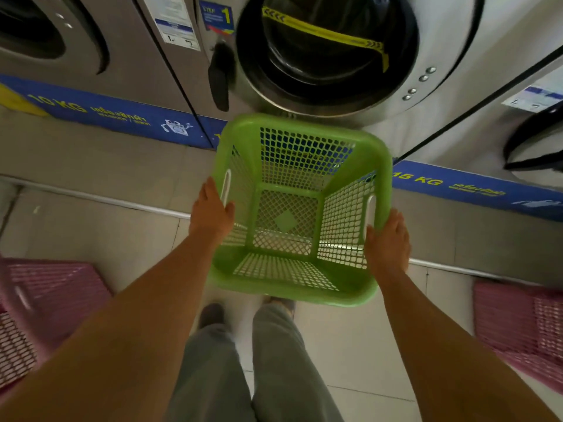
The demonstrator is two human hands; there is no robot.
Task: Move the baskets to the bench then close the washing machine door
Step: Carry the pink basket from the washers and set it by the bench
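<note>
the person holds an empty green basket point(301, 208) in front of the washing machine point(329, 53), above the tiled floor point(350, 345) and their own legs. the left hand point(211, 213) and the right hand point(388, 243) each clasp a side rim by its handle slot. a pink basket point(45, 303) sits on the floor at the left and another pink basket point(524, 327) at the right.
</note>
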